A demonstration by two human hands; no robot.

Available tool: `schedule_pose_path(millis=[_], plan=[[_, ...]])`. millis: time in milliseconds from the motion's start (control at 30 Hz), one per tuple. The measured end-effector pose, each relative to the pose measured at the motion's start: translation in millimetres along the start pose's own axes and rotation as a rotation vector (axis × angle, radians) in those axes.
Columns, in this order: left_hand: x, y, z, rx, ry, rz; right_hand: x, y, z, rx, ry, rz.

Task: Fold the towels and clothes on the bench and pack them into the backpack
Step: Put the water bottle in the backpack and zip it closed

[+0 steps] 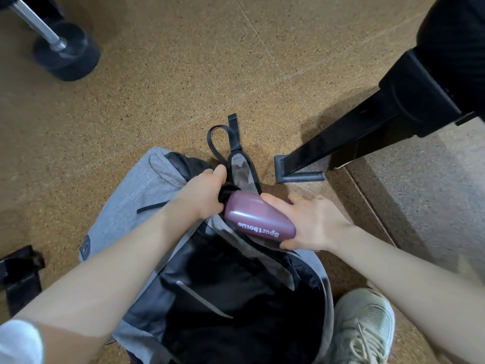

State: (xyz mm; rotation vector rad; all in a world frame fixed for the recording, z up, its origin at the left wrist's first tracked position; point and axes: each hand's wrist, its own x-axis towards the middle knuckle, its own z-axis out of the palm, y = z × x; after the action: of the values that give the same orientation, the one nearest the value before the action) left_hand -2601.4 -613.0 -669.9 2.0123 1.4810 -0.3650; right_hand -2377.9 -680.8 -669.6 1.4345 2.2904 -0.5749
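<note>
A grey backpack [126,216] lies on the cork-coloured floor with its main compartment unzipped, showing a dark lining and dark cloth inside. My right hand [312,224] grips a purple bottle [258,219] marked "Sportbottle", its top end pointing into the black side pocket of the backpack. My left hand [202,193] pinches the black edge of that pocket beside the bottle's top. No towels or bench top with clothes show in this view.
A black bench leg [349,137] with a flat foot plate stands just right of the backpack, near a grey floor strip. A dumbbell [65,51] lies at top left. My beige sneaker [364,327] is at bottom right, a black bracket at the left edge.
</note>
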Motion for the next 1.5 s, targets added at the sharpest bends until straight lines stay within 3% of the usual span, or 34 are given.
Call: schedule_pose_path(millis=[267,367,500,733,933,1067,1267,1500], plan=[[-3.7,6.7,-8.7,0.375,0.199,0.060,-6.7,4.4,-5.6,0.332,-0.036,0.114],[-5.7,-0.6,-14.3,0.274,0.317,0.144,-9.3,1.7,-17.0,0.308,-0.015,0.085],[-17.8,-9.3,-33.8,0.071,0.337,0.207,-23.8,-16.3,-42.7,0.214,0.066,0.036],[-63.2,-3.1,-62.5,0.002,0.477,0.275,-51.5,-60.2,-74.1,0.029,0.303,-0.055],[-80.9,10.2,-47.7,0.257,0.536,0.349,-47.0,-64.2,-68.2,0.197,0.160,0.081],[-73.4,13.8,-38.7,0.234,0.548,0.293,-45.4,-62.5,-54.6,0.301,0.109,0.148],[-53.0,17.1,-35.9,0.176,0.546,0.296,-30.3,-57.7,-34.9,0.886,0.026,0.252],[-41.8,10.2,-38.3,0.191,0.593,0.402,-10.8,-61.7,-43.2,0.625,0.072,0.233]])
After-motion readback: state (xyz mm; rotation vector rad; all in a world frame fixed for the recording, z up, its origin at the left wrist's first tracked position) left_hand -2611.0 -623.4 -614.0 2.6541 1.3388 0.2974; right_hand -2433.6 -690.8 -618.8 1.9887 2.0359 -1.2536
